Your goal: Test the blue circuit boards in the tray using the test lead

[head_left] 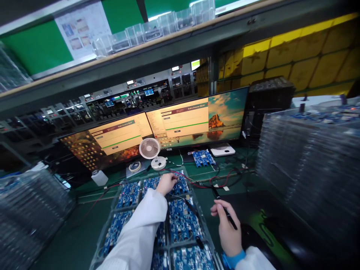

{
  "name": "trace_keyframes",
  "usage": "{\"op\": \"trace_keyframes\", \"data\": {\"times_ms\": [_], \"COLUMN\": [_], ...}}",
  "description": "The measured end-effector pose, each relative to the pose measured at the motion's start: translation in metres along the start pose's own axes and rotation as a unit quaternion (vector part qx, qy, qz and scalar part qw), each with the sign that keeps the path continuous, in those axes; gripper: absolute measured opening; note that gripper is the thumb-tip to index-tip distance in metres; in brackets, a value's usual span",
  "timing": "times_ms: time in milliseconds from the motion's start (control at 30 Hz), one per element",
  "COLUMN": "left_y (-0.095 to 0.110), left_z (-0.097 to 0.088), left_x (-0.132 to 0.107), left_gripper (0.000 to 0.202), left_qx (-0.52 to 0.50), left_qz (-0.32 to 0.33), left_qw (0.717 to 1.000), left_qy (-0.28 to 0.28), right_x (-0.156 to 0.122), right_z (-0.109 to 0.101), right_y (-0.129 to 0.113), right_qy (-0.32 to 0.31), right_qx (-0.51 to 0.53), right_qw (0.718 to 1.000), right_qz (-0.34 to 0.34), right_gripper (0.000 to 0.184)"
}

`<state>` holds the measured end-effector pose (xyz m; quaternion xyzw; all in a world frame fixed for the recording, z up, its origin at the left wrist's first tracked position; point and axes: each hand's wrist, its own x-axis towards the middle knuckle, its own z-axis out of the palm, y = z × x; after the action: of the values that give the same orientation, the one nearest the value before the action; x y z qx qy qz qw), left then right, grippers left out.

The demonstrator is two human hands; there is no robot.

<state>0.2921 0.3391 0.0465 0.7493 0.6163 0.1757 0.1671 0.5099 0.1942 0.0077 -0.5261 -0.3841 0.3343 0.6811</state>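
boards (184,221), blue, fill the clear tray (206,234) at near centre. left hand (166,183) rests fingers-down on a far board by the red wires (197,183), grip hidden, cannot tell. right hand (228,228) pinches a black pen (223,207) just right of the tray. every slot in view looks loaded.

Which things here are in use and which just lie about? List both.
In use: left hand on a blue circuit board in the clear tray; right hand with its grip on a black pen.
Lying about: white desk fan, loose board, two monitors, tray stacks.
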Motion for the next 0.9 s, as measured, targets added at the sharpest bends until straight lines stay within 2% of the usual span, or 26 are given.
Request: {"op": "trace_keyframes", "data": {"times_ms": [200,367,900], "left_y": [0.008,0.005,0.006], "left_z": [0.015,0.018,0.018], "left_x": [0.003,0.001,0.001], "left_gripper": [0.013,0.013,0.012], "left_qx": [-0.038,-0.05,-0.03], "left_qz": [-0.058,-0.069,-0.074], "left_qw": [0.997,0.995,0.996], "left_qy": [0.041,0.06,0.044], "right_x": [0.001,0.001,0.001], "right_z": [0.0,0.001,0.001], "right_y": [0.0,-0.002,0.002], "right_qy": [-0.004,-0.009,-0.016], "right_qx": [-0.004,-0.006,-0.006], "right_qw": [1.0,1.0,1.0], "right_qz": [0.009,0.016,0.017], "right_gripper": [0.051,0.052,0.052]}}
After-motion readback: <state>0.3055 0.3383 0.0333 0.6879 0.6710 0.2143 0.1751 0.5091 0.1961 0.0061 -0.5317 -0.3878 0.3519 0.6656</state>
